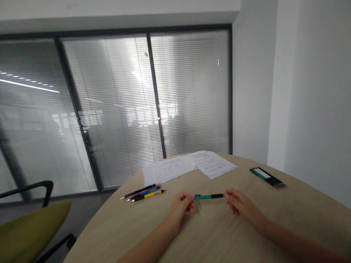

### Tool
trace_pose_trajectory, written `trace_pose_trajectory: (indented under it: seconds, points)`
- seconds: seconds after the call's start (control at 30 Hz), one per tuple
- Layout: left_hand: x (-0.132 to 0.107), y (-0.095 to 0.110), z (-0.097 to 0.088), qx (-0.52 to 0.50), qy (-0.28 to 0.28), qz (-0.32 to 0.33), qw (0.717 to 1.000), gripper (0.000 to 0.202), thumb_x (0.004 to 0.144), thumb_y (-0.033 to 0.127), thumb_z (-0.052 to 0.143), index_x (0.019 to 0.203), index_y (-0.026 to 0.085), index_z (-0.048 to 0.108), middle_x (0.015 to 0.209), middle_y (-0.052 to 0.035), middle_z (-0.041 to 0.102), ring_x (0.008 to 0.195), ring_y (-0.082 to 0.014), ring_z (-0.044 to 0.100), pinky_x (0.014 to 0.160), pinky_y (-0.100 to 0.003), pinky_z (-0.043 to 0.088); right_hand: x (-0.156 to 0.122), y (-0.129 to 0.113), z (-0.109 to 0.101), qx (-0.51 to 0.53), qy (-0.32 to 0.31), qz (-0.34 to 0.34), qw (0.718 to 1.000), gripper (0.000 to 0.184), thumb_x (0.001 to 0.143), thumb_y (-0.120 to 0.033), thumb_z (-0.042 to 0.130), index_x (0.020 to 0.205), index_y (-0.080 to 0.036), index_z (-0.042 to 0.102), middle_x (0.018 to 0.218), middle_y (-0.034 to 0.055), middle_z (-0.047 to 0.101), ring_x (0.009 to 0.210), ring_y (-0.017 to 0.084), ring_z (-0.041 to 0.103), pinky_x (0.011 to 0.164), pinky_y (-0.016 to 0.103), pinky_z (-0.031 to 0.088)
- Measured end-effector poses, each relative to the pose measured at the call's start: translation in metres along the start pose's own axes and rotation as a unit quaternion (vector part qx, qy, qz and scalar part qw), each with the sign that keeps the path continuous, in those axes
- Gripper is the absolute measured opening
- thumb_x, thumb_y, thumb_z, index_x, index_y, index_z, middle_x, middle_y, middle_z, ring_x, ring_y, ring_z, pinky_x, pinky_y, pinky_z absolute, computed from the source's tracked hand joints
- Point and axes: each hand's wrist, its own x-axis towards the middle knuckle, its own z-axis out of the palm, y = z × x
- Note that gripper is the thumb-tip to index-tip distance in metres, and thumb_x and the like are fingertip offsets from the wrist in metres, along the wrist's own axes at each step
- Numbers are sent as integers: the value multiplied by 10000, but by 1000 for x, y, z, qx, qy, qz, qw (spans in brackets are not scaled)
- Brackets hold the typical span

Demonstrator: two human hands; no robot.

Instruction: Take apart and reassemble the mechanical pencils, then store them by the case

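Over a round-edged table [203, 233] of smooth, pale wood grain, near glass panels [30, 106] and slatted blinds [192, 95], a slim pen [204, 197] with a green barrel and black grip was held crosswise by both ends. Its clip end was clamped by the fingers of the left hand [181, 204]; its tip was pinched by those of the right hand [239, 202]. Beyond, thin printed sheets [175, 168] were spread, flanked by loose coloured pens [149, 195] and a row of darker pens [268, 178].
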Motion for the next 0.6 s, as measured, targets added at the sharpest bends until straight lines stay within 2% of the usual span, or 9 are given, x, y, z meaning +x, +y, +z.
trace_pose_trajectory:
  seconds: [0.17, 0.27, 0.43, 0.6]
  points:
    - [0, 0, 0, -7, -9, 5, 1000, 327, 558, 437, 620, 525, 145, 477, 433, 43, 481, 364, -55, 405, 404, -192, 297, -1, -3, 1, 16, -2, 1, 1000, 309, 730, -491, 397, 720, -186, 442, 452, -61, 411, 380, 71, 393, 382, 192, 318]
    - [0, 0, 0, -8, -12, 5, 1000, 325, 557, 434, 627, 525, 145, 480, 434, 44, 479, 364, -55, 403, 405, -193, 298, 0, 3, -1, -9, 2, 2, 1000, 351, 765, -494, 338, 657, -179, 448, 458, -42, 433, 399, 77, 417, 402, 199, 333]
    - [0, 0, 0, -2, -6, 2, 1000, 328, 549, 439, 629, 529, 147, 480, 435, 47, 475, 361, -56, 404, 401, -193, 295, 3, 12, -2, -36, 3, 11, 999, 358, 767, -489, 340, 633, -177, 452, 455, -35, 446, 402, 83, 421, 412, 205, 334]
    - [0, 1, 0, 0, -10, 3, 1000, 344, 537, 459, 623, 529, 146, 481, 431, 46, 476, 362, -58, 407, 401, -196, 297, 0, 5, -1, -43, 3, 2, 999, 353, 771, -492, 341, 623, -186, 436, 454, -44, 428, 407, 83, 409, 418, 203, 320]
